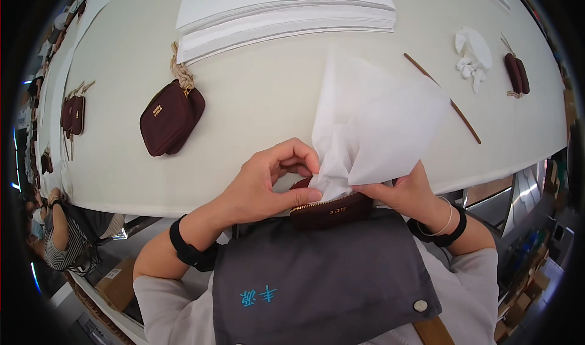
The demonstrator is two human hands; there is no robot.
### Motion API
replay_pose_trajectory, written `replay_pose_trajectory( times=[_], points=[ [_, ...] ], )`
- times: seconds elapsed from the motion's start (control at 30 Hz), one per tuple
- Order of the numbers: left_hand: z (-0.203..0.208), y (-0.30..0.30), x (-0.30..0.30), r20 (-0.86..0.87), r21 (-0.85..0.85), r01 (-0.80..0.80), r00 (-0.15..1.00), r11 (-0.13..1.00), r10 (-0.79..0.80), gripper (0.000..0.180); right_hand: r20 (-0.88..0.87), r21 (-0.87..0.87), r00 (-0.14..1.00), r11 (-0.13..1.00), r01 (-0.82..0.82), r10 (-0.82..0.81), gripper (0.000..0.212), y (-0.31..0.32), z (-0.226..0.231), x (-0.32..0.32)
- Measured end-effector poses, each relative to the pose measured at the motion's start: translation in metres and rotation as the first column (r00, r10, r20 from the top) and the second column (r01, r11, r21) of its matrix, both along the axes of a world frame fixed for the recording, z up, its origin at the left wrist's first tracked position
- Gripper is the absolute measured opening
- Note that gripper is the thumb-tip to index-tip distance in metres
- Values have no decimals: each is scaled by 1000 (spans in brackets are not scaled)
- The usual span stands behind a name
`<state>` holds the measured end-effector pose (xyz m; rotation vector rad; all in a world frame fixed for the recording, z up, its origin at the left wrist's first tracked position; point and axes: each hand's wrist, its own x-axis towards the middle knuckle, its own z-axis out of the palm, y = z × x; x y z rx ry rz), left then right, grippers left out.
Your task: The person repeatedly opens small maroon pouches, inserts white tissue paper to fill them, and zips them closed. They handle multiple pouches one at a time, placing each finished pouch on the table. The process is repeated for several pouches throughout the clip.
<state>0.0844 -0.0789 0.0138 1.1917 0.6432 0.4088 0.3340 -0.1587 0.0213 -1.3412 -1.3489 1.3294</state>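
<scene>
A small dark maroon zip pouch [332, 214] rests against my apron at the table's near edge, its zipped mouth gaping. White tissue paper [381, 119] is bunched at its lower end inside the pouch mouth and fans out above it over the table. My left hand [274, 177] pinches the crumpled end of the paper between thumb and fingers, at the left of the opening. On the other side, my right hand [405, 193] has its thumb on the paper and the pouch rim; its fingers are mostly hidden behind the paper.
Two maroon pouches [170, 116] with a beige cord lie left of centre; others sit at the far left and right. A thick stack of white paper [286, 22] is at the back. A thin brown stick [466, 123] and crumpled white paper [473, 56] lie rightward. Another person [64, 241] is at far left.
</scene>
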Motion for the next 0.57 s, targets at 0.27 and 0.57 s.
replay_pose_trajectory(
  times=[0.27,0.57],
  points=[
    [9,-10,-10,-98,145,-103,988,984,118,33,-180,-457,983,883,-105,24,13,13,4,20],
    [12,-9,-27,-154,565,132,987,815,-53,22,72,12,919,921,-389,388,21,18,3,21]
  ],
)
